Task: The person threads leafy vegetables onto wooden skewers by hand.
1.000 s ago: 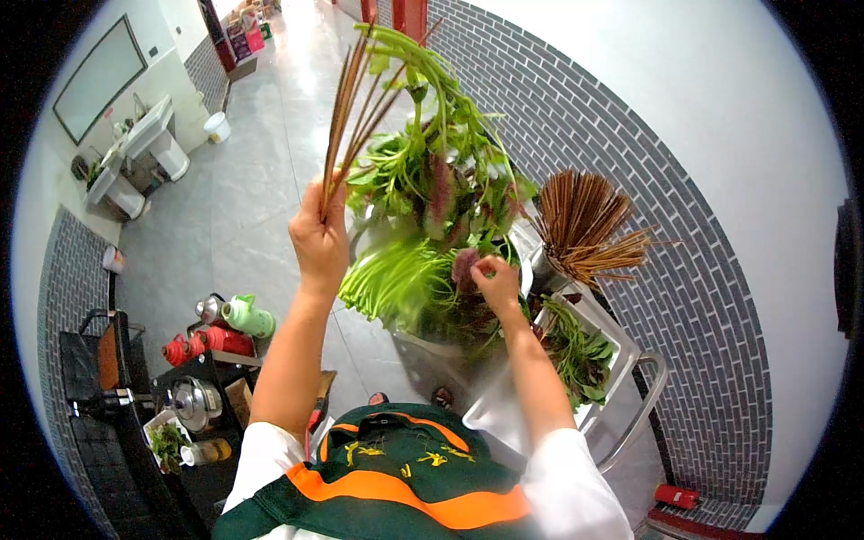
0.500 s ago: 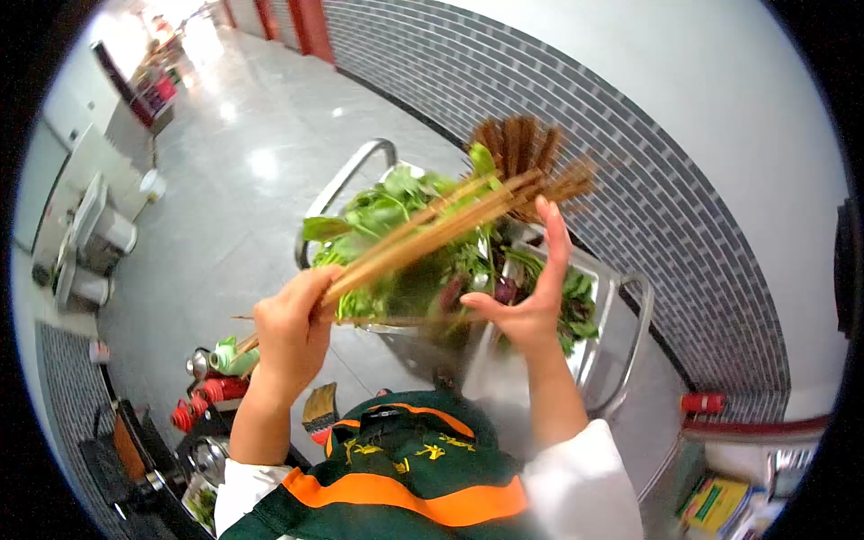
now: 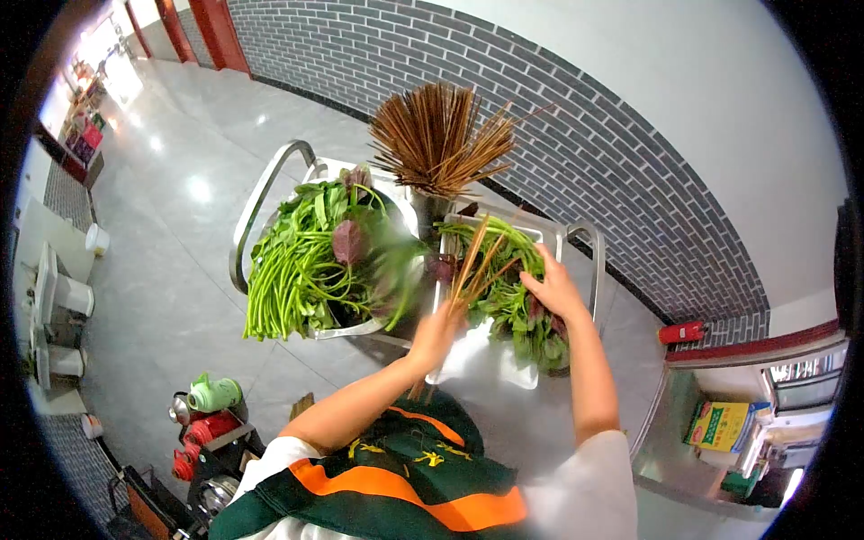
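Note:
My left hand (image 3: 438, 333), slightly blurred, is closed around a few thin bamboo skewers (image 3: 474, 270), their upper ends pointing up over the right-hand tray. My right hand (image 3: 553, 286) has its thumb and fingers around leafy green stems (image 3: 517, 241) at that tray's right side. Below it hang green and purplish leaves (image 3: 531, 328). The white tray (image 3: 517, 369) shows at its front edge. To the left, a larger heap of long-stemmed greens (image 3: 297, 270) fills another container, with a purple leaf (image 3: 350, 243) on top. Behind both, a metal pot (image 3: 429, 209) holds a dense brown bundle of skewers (image 3: 441, 139).
A metal cart rail (image 3: 256, 202) curves up at the left, another rail (image 3: 594, 252) at the right. A green thermos (image 3: 216, 392) and red flasks (image 3: 205, 430) stand at lower left. The grey brick wall (image 3: 576, 162) runs behind; a yellow box (image 3: 720, 425) sits at lower right.
My left hand has moved right and down with the skewers, which now point upward. My right hand, spread beside the skewers before, has gone to the greens. The view has shifted.

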The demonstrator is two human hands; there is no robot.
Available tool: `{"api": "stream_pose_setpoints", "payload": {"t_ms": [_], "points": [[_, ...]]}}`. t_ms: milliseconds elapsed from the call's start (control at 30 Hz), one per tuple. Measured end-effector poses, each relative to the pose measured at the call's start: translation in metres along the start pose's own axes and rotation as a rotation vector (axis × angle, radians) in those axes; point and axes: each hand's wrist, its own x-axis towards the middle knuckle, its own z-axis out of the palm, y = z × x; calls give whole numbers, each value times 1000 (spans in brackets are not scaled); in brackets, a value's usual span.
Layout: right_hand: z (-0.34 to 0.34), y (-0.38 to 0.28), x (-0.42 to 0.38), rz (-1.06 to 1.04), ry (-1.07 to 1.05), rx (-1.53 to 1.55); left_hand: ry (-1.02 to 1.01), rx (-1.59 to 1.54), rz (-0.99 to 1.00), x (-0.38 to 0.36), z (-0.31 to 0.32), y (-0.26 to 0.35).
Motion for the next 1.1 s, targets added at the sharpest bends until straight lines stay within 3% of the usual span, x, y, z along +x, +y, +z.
{"api": "stream_pose_setpoints", "payload": {"t_ms": [133,200,267,300,400,467,600,667,733,767,800,833,867,933,1033,1100], "points": [[21,46,57,-38,-149,-78,72,69,-44,7,-7,-44],[36,71,87,-49,-225,-108,101,258,-226,2,-16,-48],[49,87,110,-157,-175,-186,132,286,-189,-7,-19,-79],[45,74,116,12,-313,-185,155,253,-208,-11,-22,-77],[67,102,135,-32,-325,-309,175,191,-301,-25,-31,-59],[74,102,134,-29,-338,-365,184,-78,-341,-38,-40,-38],[72,94,125,-61,-379,-439,269,-224,-309,-59,-62,-17],[71,95,126,-115,-395,-441,318,-82,-367,-68,-79,4],[57,58,120,-54,-365,-743,437,27,-212,-81,-97,3],[55,43,116,-84,-377,-742,522,-231,-284,-85,-103,18],[53,30,114,-82,-307,-931,573,-355,-180,-90,-109,15],[51,15,113,-77,-230,-1118,601,-384,-218,-98,-116,15],[53,-2,113,-103,-232,-1118,626,-414,-254,-106,-121,16],[70,-40,105,-471,-46,-955,713,-465,-287,-121,-121,8],[141,-93,99,-761,-200,-66,796,-531,-317,-139,-115,-13],[204,-118,85,-943,-165,39,784,-503,-213,-146,-115,-15]]}}
